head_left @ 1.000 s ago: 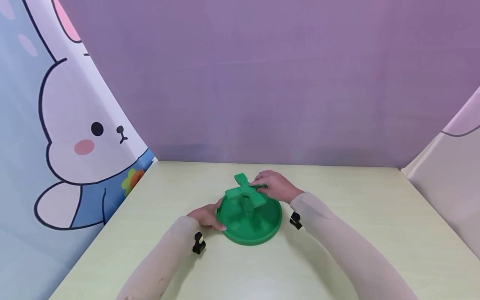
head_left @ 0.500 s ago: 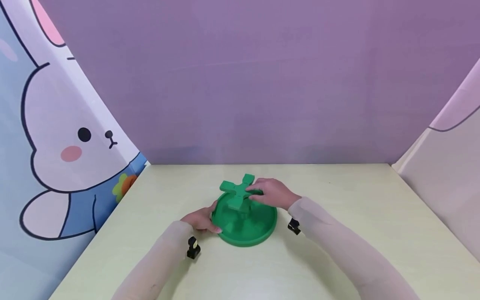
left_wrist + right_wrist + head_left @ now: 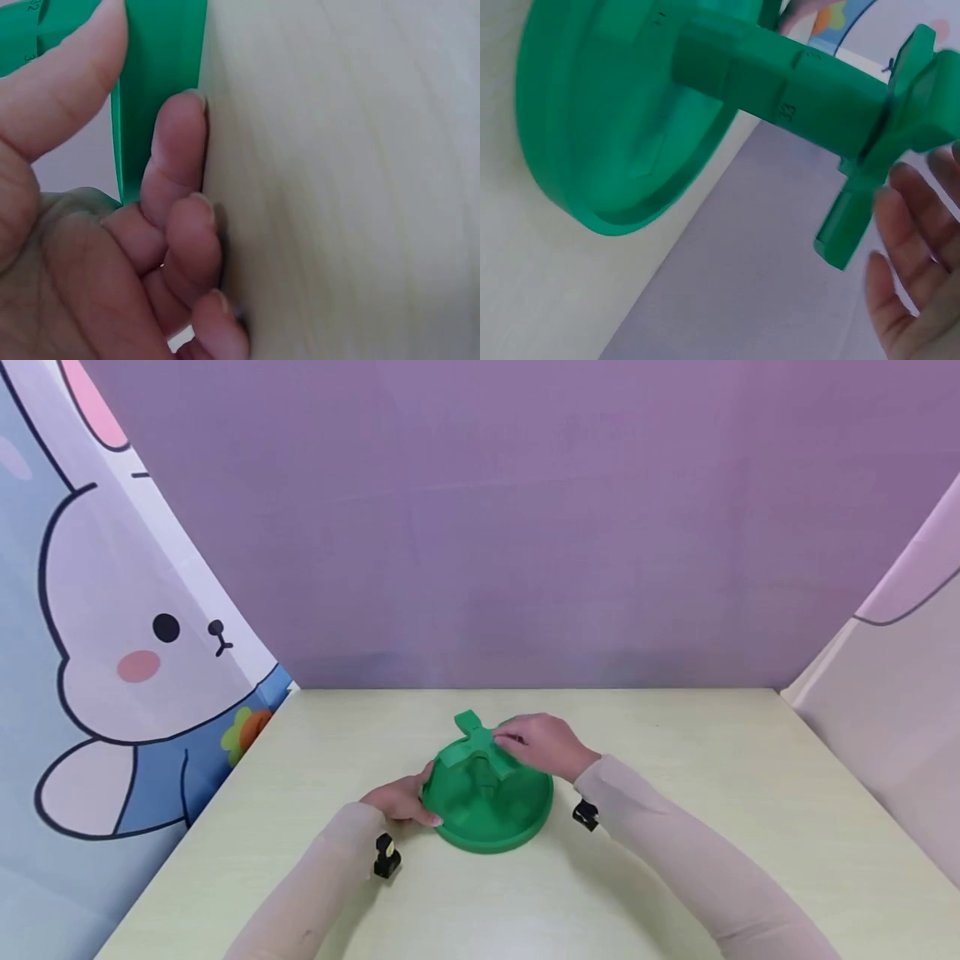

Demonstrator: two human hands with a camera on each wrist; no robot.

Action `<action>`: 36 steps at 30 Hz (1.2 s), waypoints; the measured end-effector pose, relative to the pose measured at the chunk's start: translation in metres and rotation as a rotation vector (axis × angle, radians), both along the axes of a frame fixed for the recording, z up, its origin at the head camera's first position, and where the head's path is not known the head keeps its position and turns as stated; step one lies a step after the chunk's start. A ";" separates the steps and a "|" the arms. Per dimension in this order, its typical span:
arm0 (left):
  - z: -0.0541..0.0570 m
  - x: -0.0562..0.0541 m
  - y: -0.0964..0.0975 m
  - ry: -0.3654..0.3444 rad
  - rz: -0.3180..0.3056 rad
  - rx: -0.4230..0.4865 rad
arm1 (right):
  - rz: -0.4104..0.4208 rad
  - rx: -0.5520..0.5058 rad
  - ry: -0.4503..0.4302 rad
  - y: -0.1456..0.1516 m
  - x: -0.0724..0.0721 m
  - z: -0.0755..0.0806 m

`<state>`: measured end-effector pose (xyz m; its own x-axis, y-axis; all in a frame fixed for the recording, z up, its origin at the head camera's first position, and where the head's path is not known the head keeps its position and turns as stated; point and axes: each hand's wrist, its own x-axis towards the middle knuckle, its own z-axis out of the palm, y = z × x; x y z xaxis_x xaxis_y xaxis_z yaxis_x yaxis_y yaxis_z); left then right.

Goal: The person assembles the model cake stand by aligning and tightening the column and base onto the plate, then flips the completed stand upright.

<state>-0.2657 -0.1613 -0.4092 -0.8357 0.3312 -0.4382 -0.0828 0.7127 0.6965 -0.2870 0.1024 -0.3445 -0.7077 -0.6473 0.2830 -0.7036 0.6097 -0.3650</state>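
Note:
A round green plastic base point(image 3: 487, 831) with a raised rim lies on the table. From its middle rises a thick green post point(image 3: 780, 86) with small printed numbers, topped by a green four-armed cross point(image 3: 478, 742). My left hand point(image 3: 402, 799) holds the base's rim at the left; in the left wrist view the thumb is above and curled fingers point(image 3: 178, 146) lie against the green side point(image 3: 169, 45). At the cross's right side is my right hand point(image 3: 546, 747). Its bent fingers point(image 3: 904, 225) are against or very near the cross's arms, not wrapped round them; exact contact is unclear.
The pale wooden table point(image 3: 675, 827) reaches back to a purple cloth wall point(image 3: 525, 527). A cloth with a printed rabbit point(image 3: 135, 593) hangs at the left, and a pale cloth point(image 3: 892, 710) at the right. Both sleeved wrists carry small black cameras point(image 3: 386, 857).
The cross has turned on top of the post, its arms pointing in different directions between frames. My right fingers have drawn closer together beside it. The left hand keeps its hold on the rim.

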 end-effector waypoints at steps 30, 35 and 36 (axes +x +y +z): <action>0.003 -0.001 0.012 -0.010 0.047 0.008 | 0.062 0.091 0.009 0.000 -0.011 -0.007; 0.003 0.001 0.012 -0.020 0.056 -0.007 | 0.022 0.117 0.053 -0.002 -0.004 -0.009; 0.003 0.002 0.012 -0.022 0.059 -0.010 | 0.016 0.125 0.065 -0.003 -0.002 -0.009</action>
<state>-0.2637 -0.1493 -0.4060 -0.8438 0.2777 -0.4593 -0.1396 0.7129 0.6873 -0.2892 0.0994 -0.3539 -0.6799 -0.6915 0.2441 -0.7332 0.6360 -0.2405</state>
